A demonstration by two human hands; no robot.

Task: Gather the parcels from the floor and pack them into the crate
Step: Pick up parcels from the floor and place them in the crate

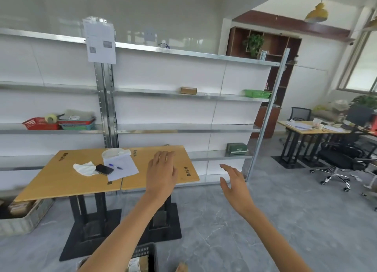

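Note:
Both my arms are stretched out in front of me at table height. My left hand (161,172) hovers over the right end of the wooden table (61,180), fingers straight, holding nothing. Just right of the table edge, my right hand (234,182) is spread open in the air, empty. A black crate (151,255) sits on the floor at the bottom edge, below my left arm, with a brown parcel (139,263) inside. A small piece of another brown parcel (181,267) shows beside it on the floor.
The table carries papers (122,165), a phone (104,169), a pen and a crumpled tissue (84,168). Metal shelving (183,127) lines the wall behind, holding baskets and small boxes. A grey bin (22,218) with cardboard stands at the left. Desks and office chairs (338,163) fill the right.

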